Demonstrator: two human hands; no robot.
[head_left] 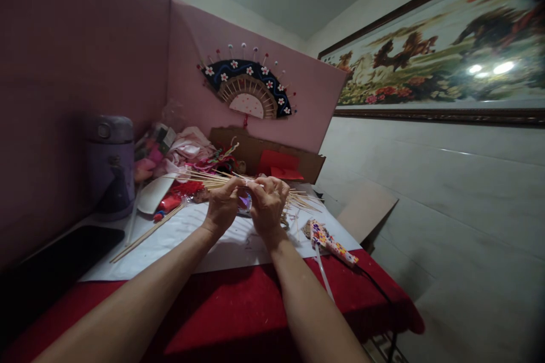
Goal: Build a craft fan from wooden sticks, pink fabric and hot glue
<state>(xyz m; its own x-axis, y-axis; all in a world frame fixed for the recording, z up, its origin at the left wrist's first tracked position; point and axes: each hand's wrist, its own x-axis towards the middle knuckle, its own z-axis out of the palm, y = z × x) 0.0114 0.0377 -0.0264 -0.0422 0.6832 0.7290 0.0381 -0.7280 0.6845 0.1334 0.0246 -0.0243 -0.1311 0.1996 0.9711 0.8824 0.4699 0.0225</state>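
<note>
My left hand (222, 204) and my right hand (268, 201) meet over the white sheet (170, 238), both with fingers closed in a pinch. Between them they hold a bundle of thin bamboo sticks (204, 178) that fans out to the left and right. A small shiny purple object (244, 201) shows between the two hands; what it is I cannot make out. More loose sticks (306, 202) lie just right of my right hand.
A purple flask (111, 164) stands at the left beside a heap of cloth and red bits (179, 153). A cardboard box (268, 159) sits behind. A decorated fan (249, 88) hangs on the pink wall. A patterned tool (332, 245) and a long stick (147, 233) lie on the red table (238, 306).
</note>
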